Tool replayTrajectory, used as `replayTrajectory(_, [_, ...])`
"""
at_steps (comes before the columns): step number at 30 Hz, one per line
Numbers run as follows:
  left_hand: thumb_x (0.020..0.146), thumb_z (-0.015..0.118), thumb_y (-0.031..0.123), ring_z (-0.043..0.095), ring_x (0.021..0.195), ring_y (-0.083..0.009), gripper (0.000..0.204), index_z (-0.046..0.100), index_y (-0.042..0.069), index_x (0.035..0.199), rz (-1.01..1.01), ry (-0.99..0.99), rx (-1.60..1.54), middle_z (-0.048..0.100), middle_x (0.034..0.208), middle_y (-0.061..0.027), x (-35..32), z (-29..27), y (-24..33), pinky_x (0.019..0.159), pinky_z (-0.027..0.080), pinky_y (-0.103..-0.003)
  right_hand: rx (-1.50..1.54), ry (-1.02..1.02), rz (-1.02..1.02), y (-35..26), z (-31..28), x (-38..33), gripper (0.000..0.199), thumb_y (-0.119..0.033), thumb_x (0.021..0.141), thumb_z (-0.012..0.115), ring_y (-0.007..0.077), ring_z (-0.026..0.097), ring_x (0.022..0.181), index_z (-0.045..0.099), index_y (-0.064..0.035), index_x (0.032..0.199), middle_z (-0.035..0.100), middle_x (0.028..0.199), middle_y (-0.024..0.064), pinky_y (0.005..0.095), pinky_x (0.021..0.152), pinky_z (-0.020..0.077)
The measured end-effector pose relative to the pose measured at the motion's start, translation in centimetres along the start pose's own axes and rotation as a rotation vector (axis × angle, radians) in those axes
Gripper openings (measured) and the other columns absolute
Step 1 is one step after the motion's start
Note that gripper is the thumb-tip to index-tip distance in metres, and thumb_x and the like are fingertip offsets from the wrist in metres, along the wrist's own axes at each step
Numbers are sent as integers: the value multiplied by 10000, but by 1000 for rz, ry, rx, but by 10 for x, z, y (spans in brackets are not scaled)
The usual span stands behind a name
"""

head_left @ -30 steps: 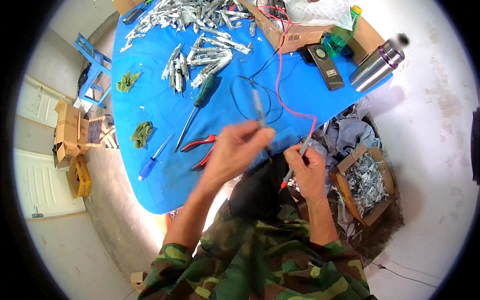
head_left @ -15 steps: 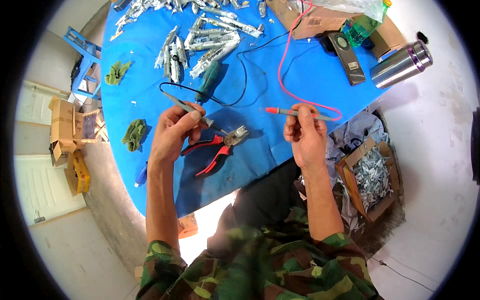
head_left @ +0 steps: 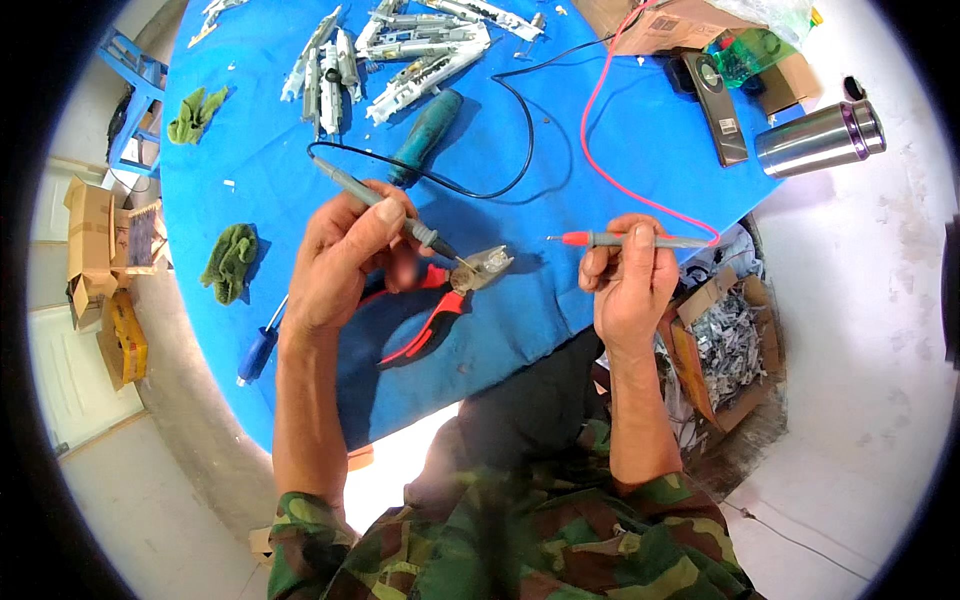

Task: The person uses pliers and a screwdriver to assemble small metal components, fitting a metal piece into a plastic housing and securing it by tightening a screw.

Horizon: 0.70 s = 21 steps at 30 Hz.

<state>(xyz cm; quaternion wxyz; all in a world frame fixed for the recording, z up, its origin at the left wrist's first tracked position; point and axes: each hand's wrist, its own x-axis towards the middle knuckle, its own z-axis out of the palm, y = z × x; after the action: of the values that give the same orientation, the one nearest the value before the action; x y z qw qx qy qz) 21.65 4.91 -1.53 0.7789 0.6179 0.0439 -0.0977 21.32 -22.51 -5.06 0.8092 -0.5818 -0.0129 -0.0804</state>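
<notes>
My left hand pinches a grey test probe with a black lead; its metal tip slants down to the right, above the pliers. Between the fingers of my right hand is a red and grey test probe, held nearly level with its tip toward the left. Its red lead curves away to the far side. Red-handled pliers lie with spread handles on the blue tabletop, partly behind my left hand. A green-handled screwdriver lies beyond my left hand, its shaft mostly hidden.
Several grey-white plastic parts are heaped at the far side. Green cloths and a blue screwdriver lie left. A steel flask, a dark handheld device and a carton stand far right. A scrap-filled box sits below the table's right edge.
The view has shifted closer, so the table's things appear lower or larger. Both hands still hold their probes, and the right one has moved slightly right. More of the blue screwdriver shows.
</notes>
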Motion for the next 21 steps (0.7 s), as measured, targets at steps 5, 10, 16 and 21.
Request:
replayTrajectory(5, [999, 604, 361, 599, 545, -133, 320, 603, 41, 1004, 28, 34, -13, 674, 814, -92, 3, -5, -6, 455, 445, -250, 45, 46, 85, -12, 7, 3, 256, -212, 1038, 542, 108, 564, 584, 635, 25, 1059, 640, 723, 67, 239, 505, 430])
replayTrajectory(10, [988, 625, 325, 613, 559, -133, 302, 616, 26, 1030, 45, 44, 8, 677, 833, -97, 2, 3, -4, 461, 463, -247, 51, -25, 53, -14, 16, -2, 141, -82, 988, 576, 96, 570, 623, 630, 27, 1059, 648, 794, 71, 240, 524, 446])
replayTrajectory(16, [965, 663, 318, 621, 570, -128, 303, 627, 21, 1014, 13, 26, 7, 674, 831, -100, 1, 2, -4, 462, 474, -246, -9, -33, 48, -2, 22, -14, 87, -85, 1002, 556, 84, 541, 623, 543, 1, 1013, 599, 769, 56, 235, 550, 458])
replayTrajectory(21, [929, 718, 319, 619, 565, -116, 314, 631, 21, 975, 44, 18, 43, 674, 825, -96, 0, 5, -3, 452, 469, -243, -29, -71, 22, 0, 21, -11, 122, -112, 1008, 550, 87, 552, 641, 534, 9, 1007, 597, 770, 58, 230, 571, 467])
